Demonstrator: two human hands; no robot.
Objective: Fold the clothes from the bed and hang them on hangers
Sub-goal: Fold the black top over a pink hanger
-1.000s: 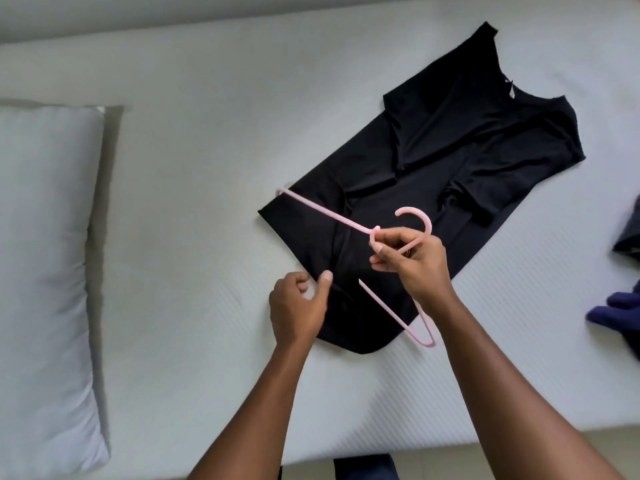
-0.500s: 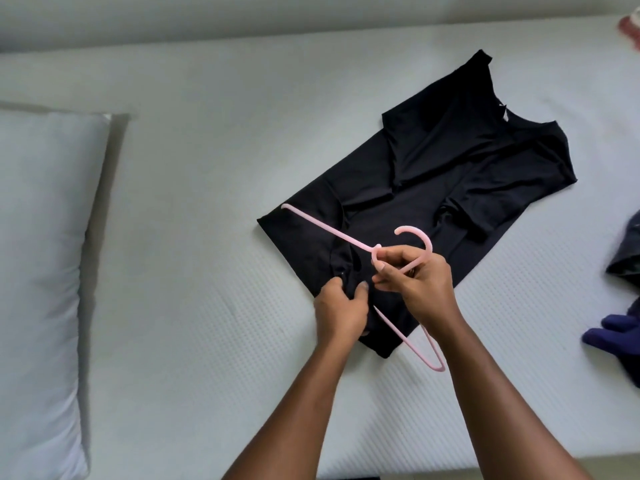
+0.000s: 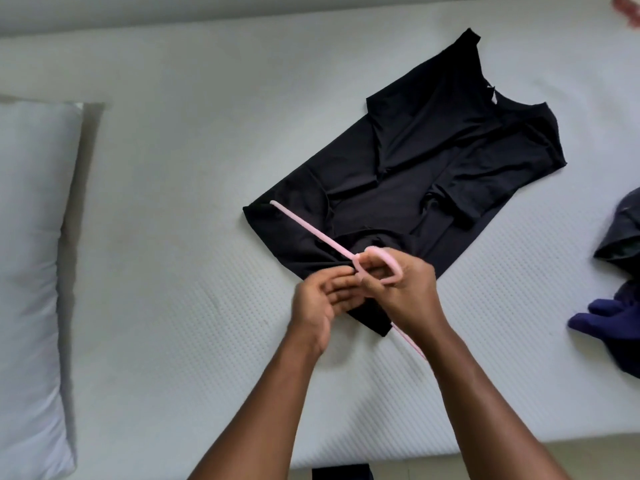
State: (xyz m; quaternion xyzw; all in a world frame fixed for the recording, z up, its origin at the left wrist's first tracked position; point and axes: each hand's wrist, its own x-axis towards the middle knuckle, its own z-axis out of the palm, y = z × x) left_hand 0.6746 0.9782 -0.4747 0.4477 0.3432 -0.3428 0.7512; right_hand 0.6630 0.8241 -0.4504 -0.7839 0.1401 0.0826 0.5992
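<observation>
Pink hanger (image 3: pixel 313 233) crosses the black top (image 3: pixel 433 161) at its hem, well right of the pillow (image 3: pixel 31 237), its neck grasped by the right hand (image 3: pixel 405 292). Whether the left hand (image 3: pixel 318 303) pinches cloth, I cannot tell. A snagged hem could drag the folds apart.

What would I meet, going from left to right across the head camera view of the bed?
White pillow, left hand, right hand, which grips the pink hanger, purple cloth. The black top spans both hands, so I omit it.

I'm seeing the black top (image 3: pixel 433 161) lying folded flat on the bed (image 3: pixel 173 237), the pink hanger (image 3: pixel 311 233) slanting across its near end
</observation>
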